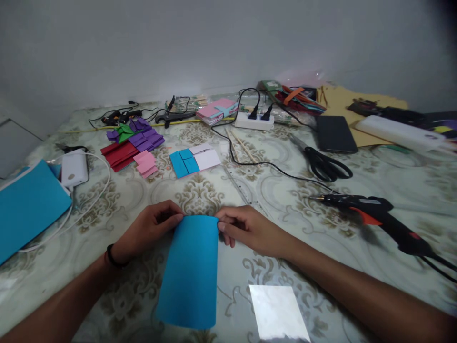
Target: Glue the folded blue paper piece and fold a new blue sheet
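A blue sheet of paper (193, 271) curves slightly between my hands, its long side running toward me. My left hand (152, 224) pinches its far left corner between thumb and fingers. At the far right corner, my right hand (246, 228) grips the same sheet, with thumb and fingertips closed on the edge. To the right of the sheet, near my right forearm, a white square (278, 312) lies on the patterned tablecloth. Beyond my hands lies a folded blue and white paper piece (194, 160).
Right: hot glue gun (374, 214), black scissors (321, 162), dark phone (335, 134). A clear ruler (237, 186) and wooden sticks (243, 145) lie ahead, below a power strip (254, 122). Left: folded coloured papers (146, 139), white power bank (74, 167), blue sheets (32, 205).
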Tool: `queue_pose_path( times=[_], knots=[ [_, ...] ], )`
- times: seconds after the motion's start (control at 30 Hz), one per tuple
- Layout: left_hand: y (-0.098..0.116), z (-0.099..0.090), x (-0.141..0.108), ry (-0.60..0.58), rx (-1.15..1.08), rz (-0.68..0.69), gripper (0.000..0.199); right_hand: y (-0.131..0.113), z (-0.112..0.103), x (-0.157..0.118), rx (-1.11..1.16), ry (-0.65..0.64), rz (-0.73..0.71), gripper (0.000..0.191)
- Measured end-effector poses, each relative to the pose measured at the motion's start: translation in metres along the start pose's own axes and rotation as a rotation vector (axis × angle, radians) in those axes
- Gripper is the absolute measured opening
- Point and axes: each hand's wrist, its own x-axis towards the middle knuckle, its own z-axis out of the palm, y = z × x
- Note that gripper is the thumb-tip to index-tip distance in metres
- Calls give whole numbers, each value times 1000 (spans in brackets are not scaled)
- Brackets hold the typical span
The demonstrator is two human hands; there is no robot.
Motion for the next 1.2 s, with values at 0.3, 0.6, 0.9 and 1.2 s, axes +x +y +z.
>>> queue_pose_path(
  times=[0.3,0.6,0.9,1.2],
  knots=[
    [0,0,0,-3,13,3,31,0,0,0,4,-2,-4,36],
    [-1,0,0,-15,-15,1,29,0,0,0,7,-1,-6,35],
    [-1,0,0,-19,-11,7,29,-1,0,0,-2,-7,0,34],
    [-3,0,0,-33,-20,7,29,-1,0,1,-16,-6,-5,33]
  ],
)
